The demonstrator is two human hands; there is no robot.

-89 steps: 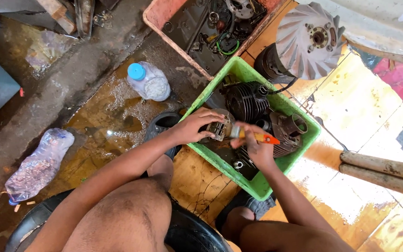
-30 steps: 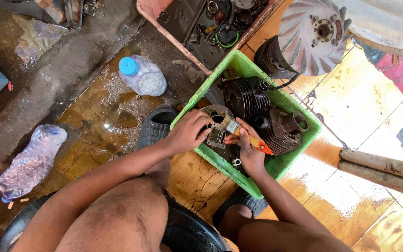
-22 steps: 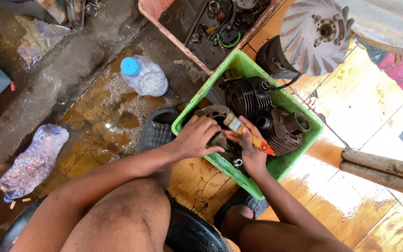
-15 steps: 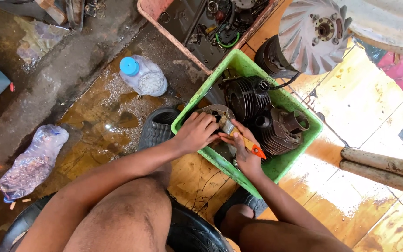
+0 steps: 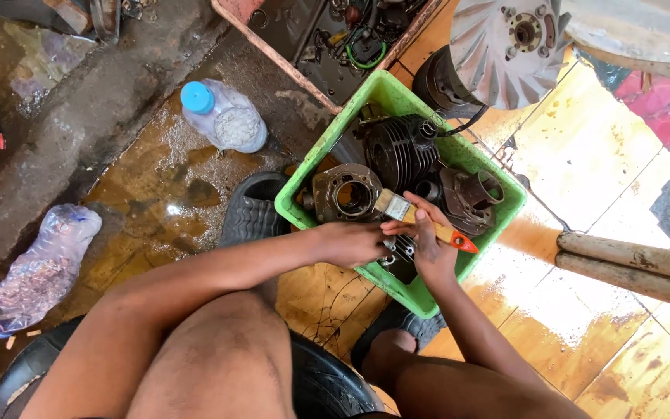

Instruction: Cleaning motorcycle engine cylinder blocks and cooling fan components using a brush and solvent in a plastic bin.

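**Brush cleaning of engine parts in a green tub, seen from above**

The right hand (image 5: pixel 430 247) is closed around a paintbrush (image 5: pixel 420 220) with a pale handle and an orange tip; the bristle end points up-left, toward a round metal engine casing (image 5: pixel 347 194) standing in the near-left corner of the green tub (image 5: pixel 498 233). The left hand (image 5: pixel 350 242) is curled over the tub's near rim, just beside the casing and touching the right hand's fingers; what it grips, if anything, cannot be told, since its fingers hide the spot. Behind the casing lies a dark finned cylinder (image 5: pixel 398 151), and to its right a part with a round open port (image 5: pixel 474 194). A sandal (image 5: pixel 253 209) lies on the wet floor against the tub's left wall. A clear bottle with a blue cap (image 5: pixel 222 116) lies farther left, a crumpled plastic bottle (image 5: pixel 40 268) well apart at the lower left. A tray of dark small parts (image 5: pixel 327 39) sits above the tub, a finned metal wheel (image 5: pixel 509 46) at upper right, two wooden poles (image 5: pixel 633 268) at right.

Risks, as judged: the oily casing may slip from wet fingers and knock the other parts; a hard brush stroke may flick dirty liquid over the tub rim onto the already wet floor; the hands work close enough to jam each other.
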